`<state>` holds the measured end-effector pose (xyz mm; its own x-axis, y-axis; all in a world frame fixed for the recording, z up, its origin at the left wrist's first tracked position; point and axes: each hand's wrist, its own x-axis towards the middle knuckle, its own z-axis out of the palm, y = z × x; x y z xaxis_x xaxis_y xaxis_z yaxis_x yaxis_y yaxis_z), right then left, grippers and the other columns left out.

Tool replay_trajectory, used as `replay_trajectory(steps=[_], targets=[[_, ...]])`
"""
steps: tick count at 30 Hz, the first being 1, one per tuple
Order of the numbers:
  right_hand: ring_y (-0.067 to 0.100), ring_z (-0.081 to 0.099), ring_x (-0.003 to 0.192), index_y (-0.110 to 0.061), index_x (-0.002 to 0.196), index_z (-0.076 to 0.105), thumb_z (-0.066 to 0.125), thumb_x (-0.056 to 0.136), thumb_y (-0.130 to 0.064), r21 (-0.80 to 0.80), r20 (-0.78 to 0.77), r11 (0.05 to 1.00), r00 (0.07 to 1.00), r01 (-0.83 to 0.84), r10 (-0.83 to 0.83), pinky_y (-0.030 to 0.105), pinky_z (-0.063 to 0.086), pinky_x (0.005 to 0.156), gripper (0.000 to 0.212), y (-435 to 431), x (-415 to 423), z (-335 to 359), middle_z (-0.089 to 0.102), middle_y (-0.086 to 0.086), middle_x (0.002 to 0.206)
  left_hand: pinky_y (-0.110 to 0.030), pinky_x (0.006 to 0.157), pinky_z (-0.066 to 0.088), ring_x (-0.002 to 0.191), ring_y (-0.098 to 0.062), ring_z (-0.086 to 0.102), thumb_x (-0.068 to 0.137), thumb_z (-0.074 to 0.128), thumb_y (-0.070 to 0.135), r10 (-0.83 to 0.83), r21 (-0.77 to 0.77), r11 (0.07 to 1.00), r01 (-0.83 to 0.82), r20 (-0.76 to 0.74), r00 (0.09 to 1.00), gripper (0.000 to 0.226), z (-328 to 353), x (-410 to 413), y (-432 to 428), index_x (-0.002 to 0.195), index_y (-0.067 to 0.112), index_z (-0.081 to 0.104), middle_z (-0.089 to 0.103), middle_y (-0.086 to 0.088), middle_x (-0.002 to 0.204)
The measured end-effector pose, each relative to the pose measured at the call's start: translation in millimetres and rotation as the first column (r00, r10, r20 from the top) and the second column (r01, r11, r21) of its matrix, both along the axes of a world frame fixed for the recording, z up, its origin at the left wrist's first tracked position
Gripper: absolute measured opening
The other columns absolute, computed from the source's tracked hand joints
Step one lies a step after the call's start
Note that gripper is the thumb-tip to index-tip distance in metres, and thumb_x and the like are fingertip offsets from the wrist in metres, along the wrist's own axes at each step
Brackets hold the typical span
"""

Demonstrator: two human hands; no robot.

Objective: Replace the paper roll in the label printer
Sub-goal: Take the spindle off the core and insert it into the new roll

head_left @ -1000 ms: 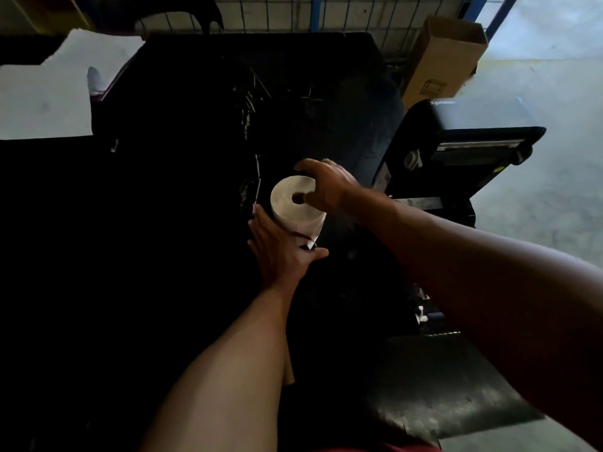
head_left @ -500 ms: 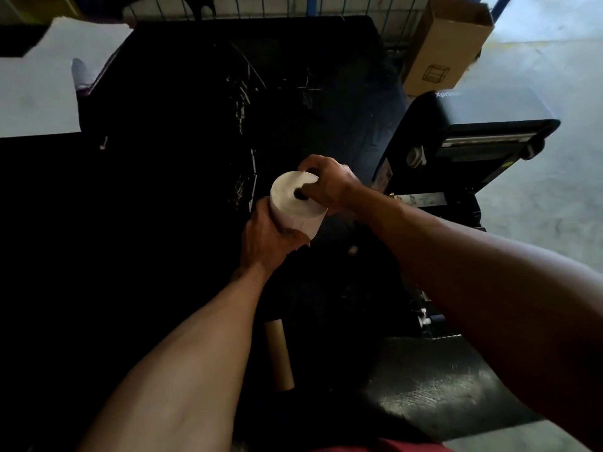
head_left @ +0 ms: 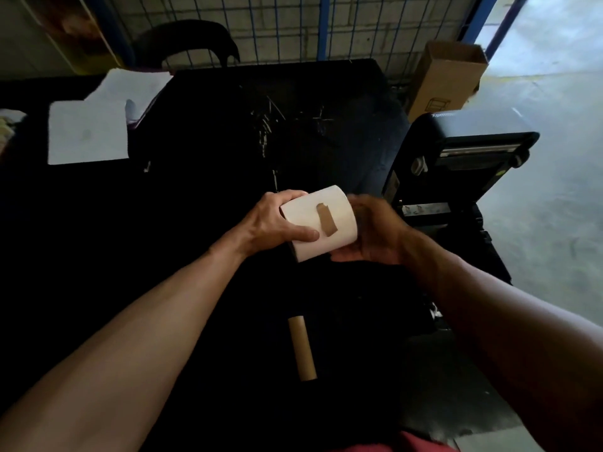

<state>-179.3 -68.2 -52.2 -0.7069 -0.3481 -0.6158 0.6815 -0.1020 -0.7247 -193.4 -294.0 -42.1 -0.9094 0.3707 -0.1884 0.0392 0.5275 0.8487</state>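
A white paper roll (head_left: 339,213) with a strip of brown tape on its side is held above the dark table, lying sideways between both hands. My left hand (head_left: 277,221) grips its left end, thumb across the front. My right hand (head_left: 375,233) cups its right end from below and behind. The black label printer (head_left: 456,151) stands at the right with its lid raised. An empty brown cardboard core (head_left: 302,347) lies on the table below the hands.
A black table (head_left: 212,141) fills the middle. White paper sheets (head_left: 88,132) lie at the far left. An open cardboard box (head_left: 447,79) stands behind the printer, against a blue wire-mesh fence (head_left: 323,27). Grey floor (head_left: 554,207) lies to the right.
The roll has been turned from end-on to sideways, so its taped side now faces up. Both hands shifted to its ends, and the view tilted to show more of the table.
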Motion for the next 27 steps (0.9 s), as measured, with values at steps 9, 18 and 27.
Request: replay_trajectory(steps=[9,18,27], targets=[[0.021,0.068,0.112,-0.021,0.125,0.061,0.078,0.082,-0.03,0.093,-0.24,0.994,0.97,0.049,-0.026,0.037,0.06,0.086,0.047,-13,48,34,0.069,0.006,0.12,-0.023,0.075,0.05,0.099,-0.007,0.057,0.065,0.089,0.04,0.069,-0.025,0.997,-0.072,-0.091,0.993,0.083,43,25,1,0.134,0.021,0.047,0.054,0.005,0.117],[0.02,0.069,0.111,-0.017,0.128,0.064,0.074,0.084,-0.046,-0.085,-0.205,0.973,0.952,0.214,-0.227,0.034,0.061,0.083,0.053,-26,103,46,0.071,0.007,0.123,-0.027,0.085,0.056,0.11,-0.013,0.059,0.052,0.081,0.057,0.063,0.243,0.969,-0.036,-0.106,0.992,0.092,53,70,5,0.134,0.031,0.049,0.054,-0.001,0.128],[0.016,0.058,0.123,-0.039,0.146,0.04,0.085,0.075,-0.044,0.506,-0.678,0.807,0.719,0.305,0.154,0.037,0.054,0.098,0.085,-7,137,71,0.049,-0.002,0.138,-0.041,0.066,0.059,0.093,-0.028,0.068,0.075,0.07,0.038,0.13,0.495,0.832,-0.249,0.263,0.956,0.041,45,94,22,0.112,0.022,0.063,0.069,-0.011,0.108]])
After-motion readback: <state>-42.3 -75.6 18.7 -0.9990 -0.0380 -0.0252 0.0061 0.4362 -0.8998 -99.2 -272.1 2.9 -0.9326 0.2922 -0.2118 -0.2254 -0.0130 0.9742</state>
